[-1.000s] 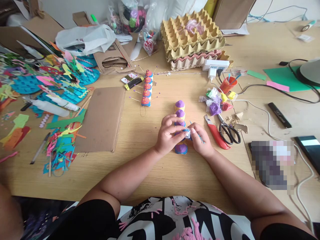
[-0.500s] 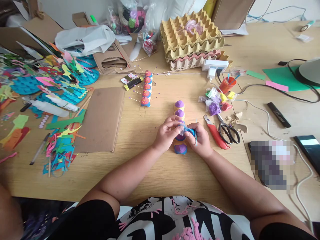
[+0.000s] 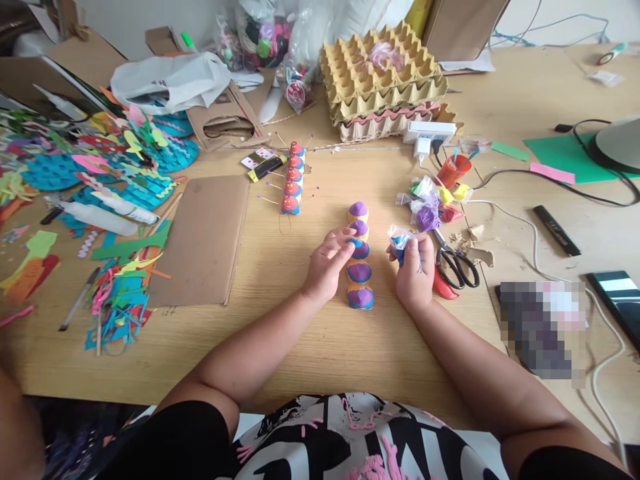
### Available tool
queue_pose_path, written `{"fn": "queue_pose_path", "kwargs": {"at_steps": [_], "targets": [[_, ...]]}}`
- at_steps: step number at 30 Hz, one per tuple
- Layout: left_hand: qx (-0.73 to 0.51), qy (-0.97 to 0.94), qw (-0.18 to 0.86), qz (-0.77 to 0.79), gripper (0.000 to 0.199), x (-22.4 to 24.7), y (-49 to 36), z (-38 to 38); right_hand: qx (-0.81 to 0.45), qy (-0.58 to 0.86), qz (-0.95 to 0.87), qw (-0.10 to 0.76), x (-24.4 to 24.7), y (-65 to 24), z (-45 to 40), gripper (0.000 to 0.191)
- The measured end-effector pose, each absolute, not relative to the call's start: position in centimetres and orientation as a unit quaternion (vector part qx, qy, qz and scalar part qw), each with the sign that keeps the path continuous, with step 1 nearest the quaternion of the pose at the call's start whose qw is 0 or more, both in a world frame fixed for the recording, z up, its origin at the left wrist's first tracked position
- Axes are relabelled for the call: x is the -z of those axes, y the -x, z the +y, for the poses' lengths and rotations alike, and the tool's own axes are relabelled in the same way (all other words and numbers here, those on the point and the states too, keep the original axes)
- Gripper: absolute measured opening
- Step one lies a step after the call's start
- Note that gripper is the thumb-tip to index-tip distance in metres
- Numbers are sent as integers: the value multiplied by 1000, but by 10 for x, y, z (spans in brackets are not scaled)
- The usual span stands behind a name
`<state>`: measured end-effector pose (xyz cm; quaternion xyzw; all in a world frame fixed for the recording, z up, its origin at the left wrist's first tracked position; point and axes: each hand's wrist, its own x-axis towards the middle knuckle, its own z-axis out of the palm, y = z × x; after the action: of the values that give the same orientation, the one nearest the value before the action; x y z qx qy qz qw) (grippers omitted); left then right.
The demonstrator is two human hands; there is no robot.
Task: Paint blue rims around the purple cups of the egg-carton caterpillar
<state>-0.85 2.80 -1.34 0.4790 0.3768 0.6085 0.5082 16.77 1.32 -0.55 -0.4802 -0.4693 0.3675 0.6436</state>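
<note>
My left hand (image 3: 327, 263) pinches a small piece of blue clay (image 3: 356, 243) between thumb and fingertips, just over a row of egg-carton cups (image 3: 360, 273). Purple clay covers the cup tops; the nearer cups have a blue band around the rim, while the far ones show yellow. My right hand (image 3: 415, 270) is closed around a clear plastic bag of blue clay (image 3: 399, 241), right of the row. A thin blue strip pokes out by its fingers. Farther back stands a finished-looking caterpillar (image 3: 292, 180) of red and blue cups with a face and stick-like pins.
Scissors (image 3: 457, 263) and a red-handled cutter (image 3: 445, 287) lie right of my right hand, near bagged clay (image 3: 427, 210) and an orange cup (image 3: 454, 172). Cardboard (image 3: 200, 240) and paper scraps (image 3: 120, 300) are at left. Egg trays (image 3: 385, 80) stand behind; a white cable (image 3: 537, 247) crosses the right side.
My hands have moved apart: the right went right with the bag of blue clay, while the left keeps a small blue piece near the row. The cups' middle now shows.
</note>
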Motion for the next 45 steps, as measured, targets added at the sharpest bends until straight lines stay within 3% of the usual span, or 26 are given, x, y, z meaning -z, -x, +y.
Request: {"fn": "queue_pose_path", "kwargs": {"at_steps": [5,11,18,25,35,45], "targets": [[-606,-535,468,356,37,16,10,28,-356,478,-533,601,3,-167,6,38],[-588,-667,289,355,62,8,10,16,-338,479,-578,568,-2,-167,4,36],[-604,-709,131,340,59,-3,9,14,-344,440,-613,558,-2,-166,5,36],[-594,-715,94,356,43,1,11,15,-394,403,-618,548,-3,-167,3,41],[-590,-734,58,331,49,-5,11,15,-374,410,-625,549,1,-168,4,38],[-572,-757,111,297,44,-5,11,15,-377,383,-675,505,-4,-168,5,38]]}}
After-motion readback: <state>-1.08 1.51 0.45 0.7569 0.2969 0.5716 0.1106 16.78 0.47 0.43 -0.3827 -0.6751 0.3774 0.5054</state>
